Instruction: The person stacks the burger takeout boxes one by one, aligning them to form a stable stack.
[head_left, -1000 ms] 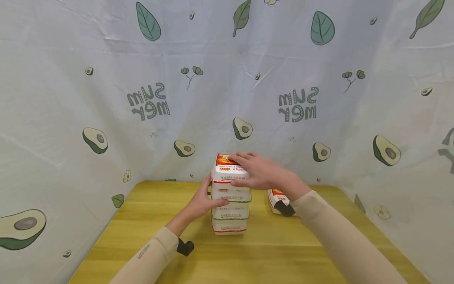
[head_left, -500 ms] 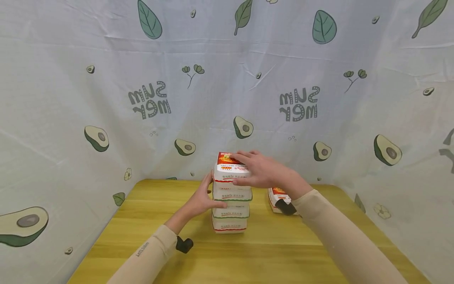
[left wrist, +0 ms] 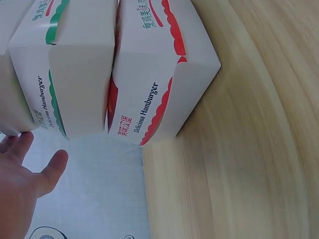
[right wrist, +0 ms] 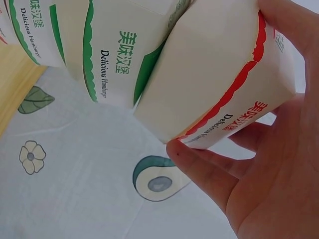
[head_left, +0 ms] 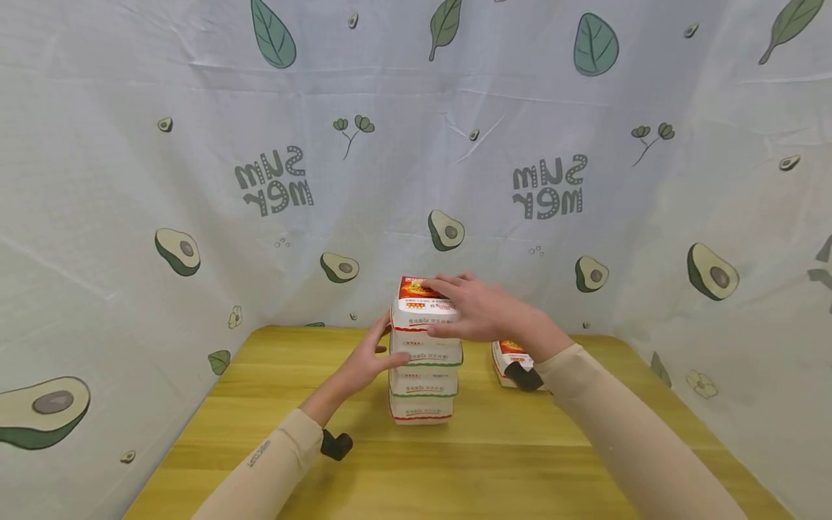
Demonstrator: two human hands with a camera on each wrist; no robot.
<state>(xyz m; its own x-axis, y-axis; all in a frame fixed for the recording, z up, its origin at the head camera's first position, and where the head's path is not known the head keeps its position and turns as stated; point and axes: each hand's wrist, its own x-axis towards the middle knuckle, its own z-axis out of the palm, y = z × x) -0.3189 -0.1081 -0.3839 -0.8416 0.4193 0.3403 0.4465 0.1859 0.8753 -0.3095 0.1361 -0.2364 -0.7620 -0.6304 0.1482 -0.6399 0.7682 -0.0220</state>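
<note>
Several white hamburger boxes form an upright stack on the table in the head view. The top hamburger box [head_left: 422, 318] has a red printed lid and red trim, and sits slightly askew. My right hand [head_left: 484, 310] grips it from the right, thumb on the near face and fingers over the top and far side. In the right wrist view, those fingers [right wrist: 204, 172] curl round its edge. Against the stack's left side rests my left hand [head_left: 364, 365], fingers spread and thumb near the front of a green-trimmed box [head_left: 425, 354]. The left wrist view shows one finger [left wrist: 55, 169] off the boxes.
Another hamburger box [head_left: 510, 357] lies to the right of the stack, partly hidden by the right forearm and its black wrist camera [head_left: 523, 375]. Behind the yellow wooden table [head_left: 312, 347] hangs a white curtain [head_left: 403, 180] with avocado and leaf prints.
My left hand's thumb has slid slightly up and left along the stack. The right hand keeps its place on the top hamburger box. The whole head view has shifted slightly.
</note>
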